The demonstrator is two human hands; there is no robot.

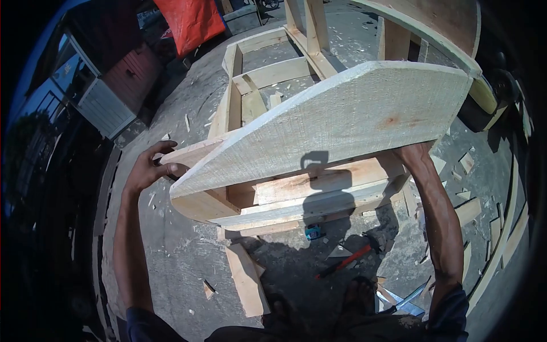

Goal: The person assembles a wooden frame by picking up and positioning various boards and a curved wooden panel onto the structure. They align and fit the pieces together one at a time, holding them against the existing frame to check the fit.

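Note:
A large pale wooden board (342, 114) with a curved outline leans across a wooden frame (302, 214) in front of me. My left hand (155, 168) is at its narrow left end, thumb and fingers curled around the wood there. Under the board's lower right edge, my right hand (415, 155) grips it, with most fingers hidden behind the wood. Below the board, the frame shows inner planks (333, 178) and a layered front rail, partly in the shadow of my head.
On the ground lie a red-handled tool (345, 262), a small teal tape measure (313, 232), a handsaw (407, 302) and a loose plank (248, 279). Wood offcuts scatter at the right. More framing (268, 71) stands behind, with another curved wooden piece (421, 31) upper right.

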